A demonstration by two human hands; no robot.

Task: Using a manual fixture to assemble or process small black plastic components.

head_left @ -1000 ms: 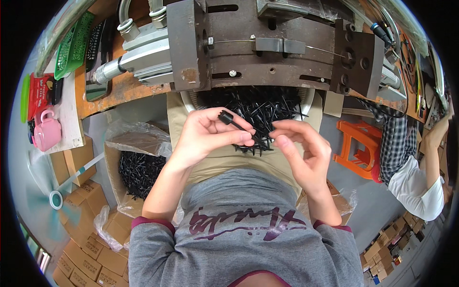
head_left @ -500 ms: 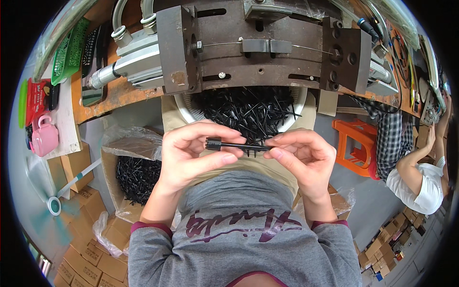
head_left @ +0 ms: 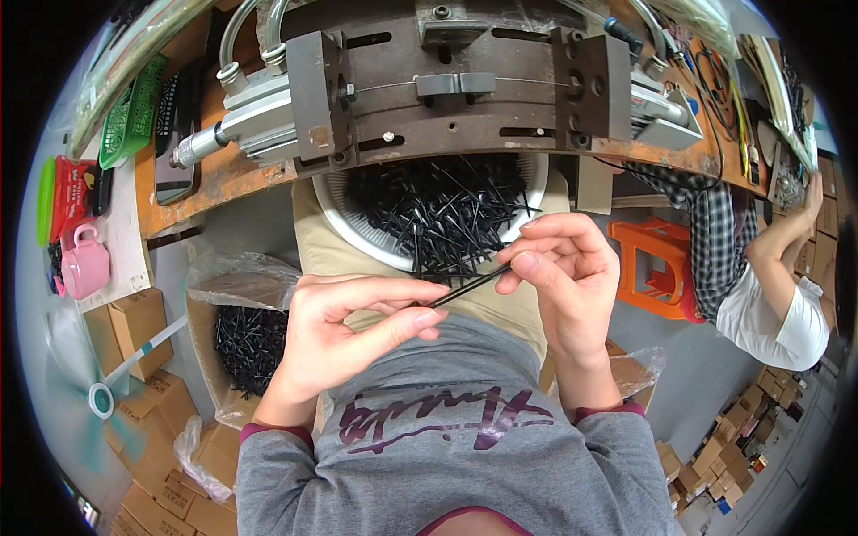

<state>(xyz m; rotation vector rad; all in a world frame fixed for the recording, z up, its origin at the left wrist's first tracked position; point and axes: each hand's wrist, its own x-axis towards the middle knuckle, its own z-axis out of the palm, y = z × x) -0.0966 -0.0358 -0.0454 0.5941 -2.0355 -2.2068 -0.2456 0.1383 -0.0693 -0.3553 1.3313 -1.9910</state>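
Note:
A thin black plastic stick [head_left: 469, 287] spans the gap between my two hands, slanting up to the right. My left hand [head_left: 349, 326] pinches its lower left end between thumb and fingers, which hide that end. On the upper right end, my right hand [head_left: 567, 277] closes thumb and fingertips. Just beyond the hands, a white round basin [head_left: 359, 239] rests on my lap, heaped with similar black sticks [head_left: 429, 201].
Above the basin, a dark metal fixture [head_left: 527, 116] with air cylinders sits on the wooden bench. An open carton [head_left: 204, 357] of black pieces stands at left, near a fan [head_left: 101, 401]. An orange stool [head_left: 648, 268] and a co-worker [head_left: 776, 322] are at right.
The stick has tilted from level to slanting, its right end higher. Its thick ribbed left end, visible before, no longer shows. My left hand has moved lower.

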